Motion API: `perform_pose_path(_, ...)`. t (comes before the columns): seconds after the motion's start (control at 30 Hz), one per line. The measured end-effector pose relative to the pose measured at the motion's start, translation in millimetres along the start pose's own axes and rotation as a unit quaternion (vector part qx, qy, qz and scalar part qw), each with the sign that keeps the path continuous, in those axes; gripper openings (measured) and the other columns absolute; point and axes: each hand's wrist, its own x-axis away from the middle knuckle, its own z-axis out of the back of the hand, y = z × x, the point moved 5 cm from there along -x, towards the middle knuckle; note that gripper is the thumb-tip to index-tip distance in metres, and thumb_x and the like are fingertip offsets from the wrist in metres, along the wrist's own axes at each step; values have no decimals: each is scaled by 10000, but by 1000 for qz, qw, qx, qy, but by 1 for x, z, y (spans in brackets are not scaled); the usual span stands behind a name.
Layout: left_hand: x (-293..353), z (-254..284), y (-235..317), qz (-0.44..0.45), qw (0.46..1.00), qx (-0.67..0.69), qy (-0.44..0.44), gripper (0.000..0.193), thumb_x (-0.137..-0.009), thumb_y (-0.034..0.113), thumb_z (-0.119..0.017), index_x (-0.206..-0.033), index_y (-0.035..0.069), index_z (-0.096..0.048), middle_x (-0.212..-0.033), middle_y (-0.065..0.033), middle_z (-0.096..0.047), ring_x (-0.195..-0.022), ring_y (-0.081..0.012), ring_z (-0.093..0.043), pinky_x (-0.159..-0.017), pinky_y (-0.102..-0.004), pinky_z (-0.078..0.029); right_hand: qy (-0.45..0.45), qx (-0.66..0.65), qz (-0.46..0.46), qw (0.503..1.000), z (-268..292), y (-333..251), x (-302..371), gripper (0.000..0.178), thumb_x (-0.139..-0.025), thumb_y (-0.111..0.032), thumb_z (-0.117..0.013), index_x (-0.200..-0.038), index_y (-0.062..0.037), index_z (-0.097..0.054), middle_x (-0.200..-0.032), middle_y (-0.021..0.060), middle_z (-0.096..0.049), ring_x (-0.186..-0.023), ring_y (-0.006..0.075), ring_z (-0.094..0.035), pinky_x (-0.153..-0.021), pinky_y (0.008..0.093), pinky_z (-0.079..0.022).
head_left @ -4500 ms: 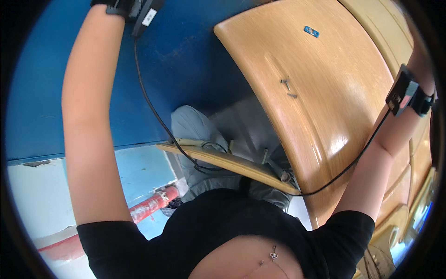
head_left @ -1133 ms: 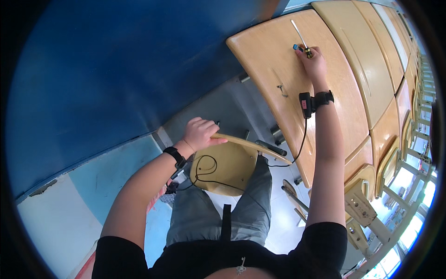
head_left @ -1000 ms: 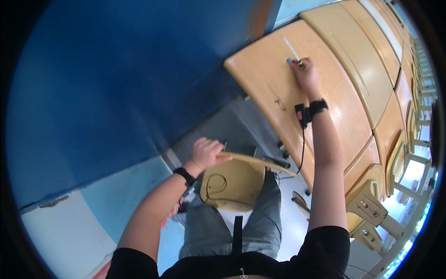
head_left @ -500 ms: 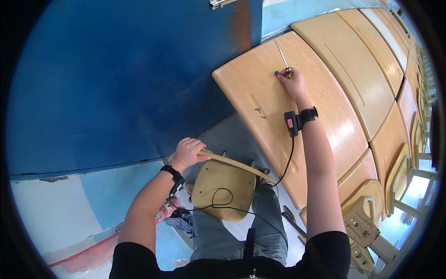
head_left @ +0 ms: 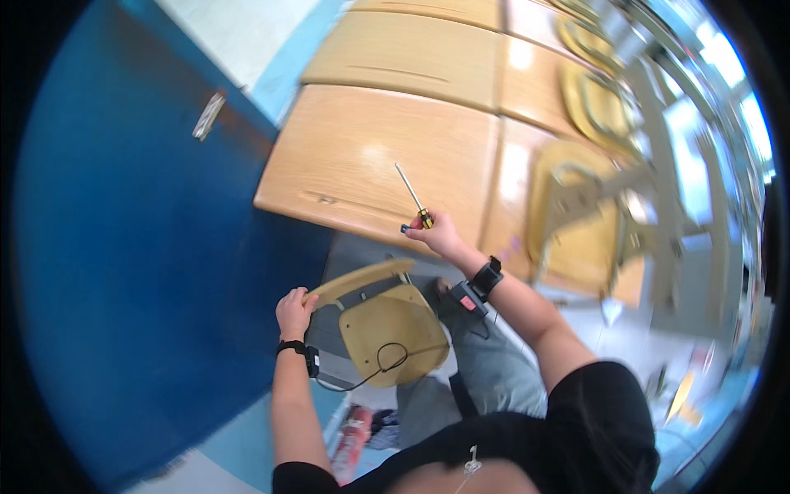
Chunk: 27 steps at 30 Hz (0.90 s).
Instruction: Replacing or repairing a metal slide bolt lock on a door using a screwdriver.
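Observation:
My left hand (head_left: 295,313) is closed around the left end of the curved wooden backrest of a chair (head_left: 395,333). The chair stands beside my legs, its seat facing up. In my right hand (head_left: 436,234) is a screwdriver (head_left: 411,188) with a yellow and black handle, its metal shaft pointing up and to the left. A small dark blue-green piece (head_left: 406,229) is pinched at the fingertips of the same hand; its kind I cannot make out. This hand is over the near edge of a wooden desk (head_left: 387,136). Both wrists wear black straps with small boxes.
A blue door (head_left: 164,247) with a metal latch (head_left: 209,116) is at the left. More desks join on behind and to the right. Several chairs (head_left: 576,222) rest upturned at the right, smeared by motion. A black cable (head_left: 393,358) loops over the chair seat.
My view has turned to the right. My right hand has come back from over the desk toward its near edge, still with the screwdriver. The left hand keeps hold of the chair's backrest.

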Motion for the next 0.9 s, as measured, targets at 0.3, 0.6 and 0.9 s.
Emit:
perform_pose_path(0.3, 52, -4, 29, 244, 898, 352, 107, 253, -954, 171, -582, -1116, -16, -636, -1063, -142, -690, -1000, -246, -651, -895, -346, -500, 92, -74, -256, 959, 171, 5, 313, 252, -740, -115, -825, -812, -94, -584, -686, -27, -549, -536, 53, -463, -436, 216, -344)
perform_pose_path(0.6, 1, 29, 251, -101, 888, 429, -131, 227, -968, 142, -581, -1093, -37, -641, -1055, -109, -678, -987, -169, -631, -892, -295, -492, 352, -468, -125, 801, 268, 23, 525, 277, -807, -15, -752, -910, -113, -515, -656, -69, -439, -473, 23, -354, -397, 190, -255)
perform_pose_path(0.9, 140, 93, 668, -540, 684, 361, -332, 274, -918, 143, -658, -1167, 32, -637, -1093, -89, -675, -994, -174, -630, -903, -307, -468, 385, -503, -26, 773, 351, 9, 611, 291, -813, -12, -734, -1045, -75, -569, -738, -45, -525, -478, 8, -362, -396, 173, -278)
